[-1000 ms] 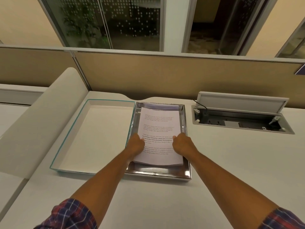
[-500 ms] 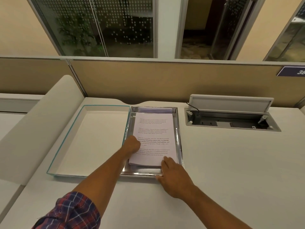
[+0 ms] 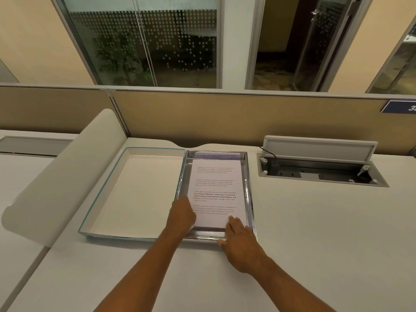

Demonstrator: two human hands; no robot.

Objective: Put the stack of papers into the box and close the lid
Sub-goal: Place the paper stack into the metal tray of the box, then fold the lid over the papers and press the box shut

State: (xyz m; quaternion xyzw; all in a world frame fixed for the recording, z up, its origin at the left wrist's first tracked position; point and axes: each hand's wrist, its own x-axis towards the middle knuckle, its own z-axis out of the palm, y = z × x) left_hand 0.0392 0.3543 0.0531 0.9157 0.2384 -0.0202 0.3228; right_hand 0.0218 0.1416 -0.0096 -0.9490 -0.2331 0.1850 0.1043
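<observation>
A stack of papers [image 3: 216, 188] with printed text lies flat inside a shallow box with shiny silver walls [image 3: 249, 176] in the middle of the desk. The box's lid [image 3: 135, 190], white inside with a teal edge, lies open flat against the box's left side. My left hand [image 3: 182, 216] has its fingers curled on the stack's near left edge. At the box's near right corner, my right hand [image 3: 239, 240] lies flat with fingers spread, its fingertips reaching the paper's near edge.
The white desk [image 3: 315, 233] stretches to the right and toward me. An open cable hatch [image 3: 319, 167] with a plugged-in cord sits at the back right. A tan partition [image 3: 225, 118] closes the back. A rounded white divider [image 3: 56, 176] borders the left.
My right hand let go of the stack, drew back toward me and settled flat at the box's near right corner. My left hand stayed on the stack's left edge.
</observation>
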